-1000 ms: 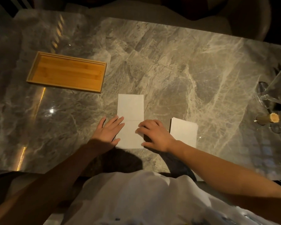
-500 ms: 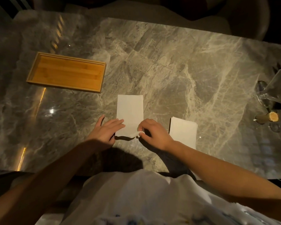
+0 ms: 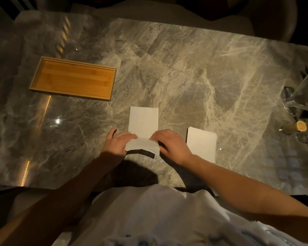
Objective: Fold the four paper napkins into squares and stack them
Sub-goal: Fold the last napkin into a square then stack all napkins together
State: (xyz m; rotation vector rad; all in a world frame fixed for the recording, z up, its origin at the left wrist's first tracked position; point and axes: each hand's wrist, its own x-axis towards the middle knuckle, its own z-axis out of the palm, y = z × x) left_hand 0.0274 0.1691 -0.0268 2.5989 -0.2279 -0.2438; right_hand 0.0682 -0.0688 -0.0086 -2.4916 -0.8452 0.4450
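While the near edge is being lifted: the narrow napkin [image 3: 143, 121] is held at both near corners, at 6 o'clock of the marble table [image 3: 194, 71].

Change: a second ago the strip was lying flat under both hands; half a second ago its near edge was just being picked up; now that end is raised and rolled toward 12 o'clock, with a dark shadow seen beneath it.

Left hand [image 3: 116, 143]: closed on the near left corner, the paper pinched between thumb and fingers as far as can be seen.

Right hand [image 3: 171, 147]: fingertips pinched together on the near right corner; the thumb is hidden under the paper.

Meaning for the task: the second fold, which would turn the strip into a square, is judged to be under way but not yet creased.

Other napkins: a white pile [image 3: 201, 145] is seen at 3 o'clock of the hands, just beside the right wrist; its count and whether it is folded cannot be told.

Wooden tray [image 3: 73, 79]: well apart at 10 o'clock, nothing seen in it.

Glassware [image 3: 300, 103]: at the 3 o'clock table edge, away from the work.

Next need: the raised edge is to be matched to the far edge before pressing, or a skewed square is likely.
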